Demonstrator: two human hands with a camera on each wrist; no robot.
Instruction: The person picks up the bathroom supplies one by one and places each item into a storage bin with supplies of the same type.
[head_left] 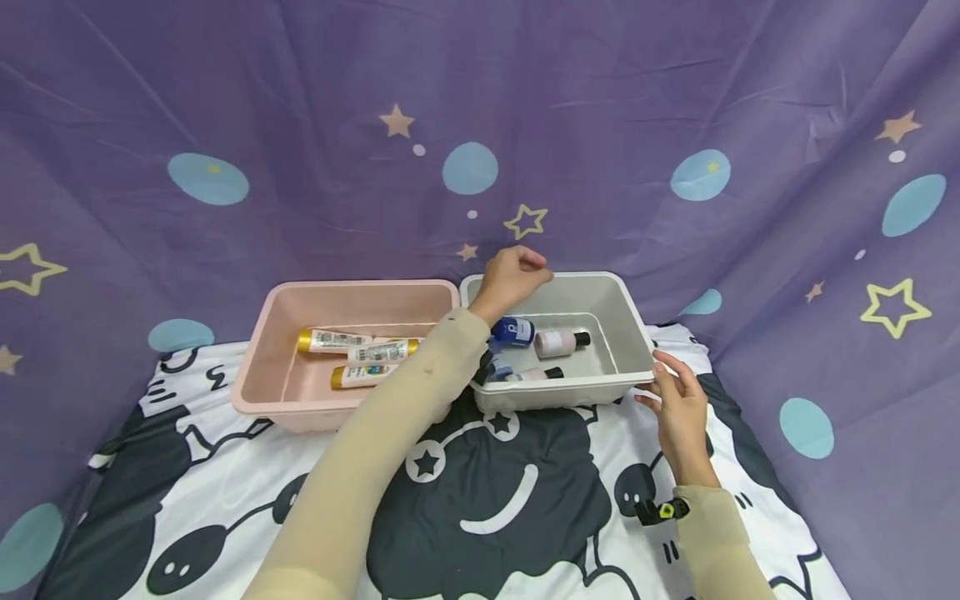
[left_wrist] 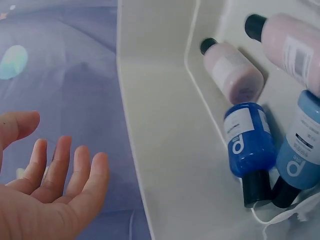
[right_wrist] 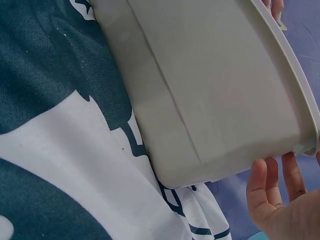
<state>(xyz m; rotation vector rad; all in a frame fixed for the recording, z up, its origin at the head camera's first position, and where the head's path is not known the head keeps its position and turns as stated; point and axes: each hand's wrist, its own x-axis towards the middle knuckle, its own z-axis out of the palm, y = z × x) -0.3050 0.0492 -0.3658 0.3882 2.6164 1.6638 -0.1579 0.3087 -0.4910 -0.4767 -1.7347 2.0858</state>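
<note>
My left arm reaches across the front of a grey plastic bin (head_left: pixel 628 329). The left hand (head_left: pixel 513 279) hovers over the bin's back rim, and its relaxed fingers hold nothing in the left wrist view. My right hand (head_left: pixel 681 417) is at the front right corner, its extended fingertips touching the bin just under the rim (right_wrist: pixel 300 85). Inside the bin lie a dark blue bottle (left_wrist: pixel 250 140), a lighter blue bottle (left_wrist: pixel 302 140) and two pale pink bottles, one small (left_wrist: pixel 232 72) and one nearer the edge (left_wrist: pixel 290 47), all black-capped. My left sleeve hides part of the bin's left side.
A pink bin (head_left: pixel 258 367) stands directly left of the grey one, with several white tubes (head_left: pixel 382 352) with yellow caps inside. Both bins sit on a black-and-white cartoon cloth (head_left: pixel 487 500). A purple curtain (head_left: pixel 322 167) hangs close behind and around the sides.
</note>
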